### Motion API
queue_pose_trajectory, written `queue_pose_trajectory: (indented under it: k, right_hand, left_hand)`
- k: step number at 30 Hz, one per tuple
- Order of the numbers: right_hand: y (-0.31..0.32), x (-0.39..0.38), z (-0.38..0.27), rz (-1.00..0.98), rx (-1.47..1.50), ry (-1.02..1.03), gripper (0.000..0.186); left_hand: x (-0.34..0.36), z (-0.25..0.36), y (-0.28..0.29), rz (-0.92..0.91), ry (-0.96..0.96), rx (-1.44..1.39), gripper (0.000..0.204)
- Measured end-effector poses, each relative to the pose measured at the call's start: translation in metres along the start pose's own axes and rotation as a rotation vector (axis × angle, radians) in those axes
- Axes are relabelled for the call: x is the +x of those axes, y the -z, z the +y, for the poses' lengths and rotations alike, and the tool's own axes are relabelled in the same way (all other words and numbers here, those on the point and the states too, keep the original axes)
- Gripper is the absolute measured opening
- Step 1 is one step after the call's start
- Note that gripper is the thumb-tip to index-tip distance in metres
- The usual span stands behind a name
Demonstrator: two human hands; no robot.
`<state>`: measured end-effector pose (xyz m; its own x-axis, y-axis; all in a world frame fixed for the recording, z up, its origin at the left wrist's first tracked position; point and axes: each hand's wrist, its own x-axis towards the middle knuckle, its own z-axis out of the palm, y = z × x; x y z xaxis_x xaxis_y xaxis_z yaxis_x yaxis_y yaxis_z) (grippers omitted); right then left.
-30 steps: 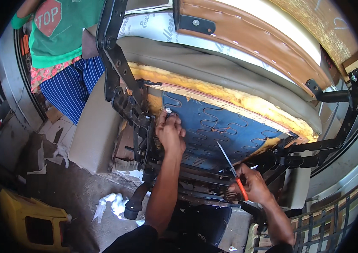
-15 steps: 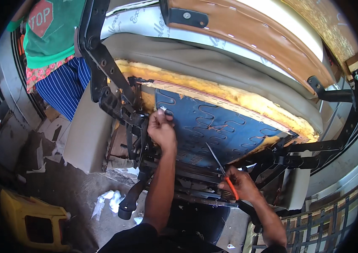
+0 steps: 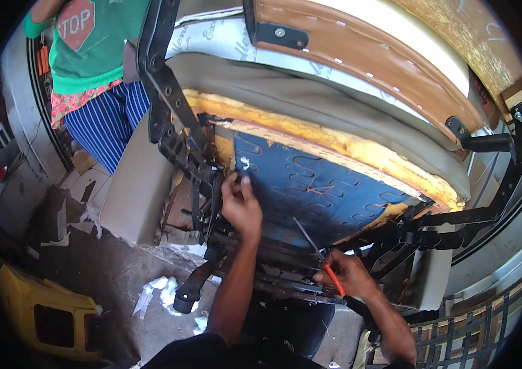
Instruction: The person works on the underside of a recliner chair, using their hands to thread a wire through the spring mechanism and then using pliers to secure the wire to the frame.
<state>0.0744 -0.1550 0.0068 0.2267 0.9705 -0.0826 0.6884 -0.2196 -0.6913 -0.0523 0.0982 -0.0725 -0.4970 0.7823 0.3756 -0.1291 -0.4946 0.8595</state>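
The upturned underside of a seat shows a blue panel point(image 3: 273, 203) with wavy wire springs point(image 3: 311, 186), yellow foam point(image 3: 334, 138) along its far edge and loose grey-brown covering point(image 3: 310, 101) beyond. My left hand point(image 3: 242, 206) is over the panel's left side, thumb and fingers apart, holding nothing I can see. Just past its fingertips is a small white tuft point(image 3: 245, 163), apart from them. At the panel's near right, my right hand point(image 3: 348, 273) grips an orange-handled tool point(image 3: 333, 278) with a long, narrow metal end pointing up-left over the panel; its exact kind is unclear.
Black metal brackets point(image 3: 178, 111) flank the seat, which has a padded side point(image 3: 135, 190). A brown backrest panel point(image 3: 371, 58) is at the far side. A person in a green top point(image 3: 104, 52) stands far left. White scraps point(image 3: 165, 292) and a yellow plastic piece point(image 3: 43, 313) are on the floor.
My left hand has dropped slightly nearer, its fingers parting from the white tuft that was at their tips. My right hand keeps its grip on the tool. The view has shifted slightly.
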Motion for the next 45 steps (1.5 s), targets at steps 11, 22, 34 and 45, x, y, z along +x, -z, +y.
queue_pose_trajectory:
  k: [11, 22, 34, 45]
  right_hand:
    - [0.004, 0.000, -0.015, -0.034, -0.041, -0.056, 0.045]
    - [0.002, 0.001, -0.007, -0.035, -0.017, -0.076, 0.044]
    - [-0.002, 0.001, -0.008, -0.098, -0.090, 0.069, 0.045]
    - [0.003, -0.002, -0.009, -0.104, -0.043, 0.003, 0.047]
  left_hand:
    - [0.037, 0.027, 0.001, -0.357, 0.939, -1.142, 0.019]
    - [0.030, 0.021, -0.014, -0.246, 0.611, -0.574, 0.018]
    - [-0.015, 0.035, 0.022, -0.136, 0.100, -0.026, 0.027]
    - [0.032, 0.056, 0.010, -0.228, 0.661, -0.716, 0.043]
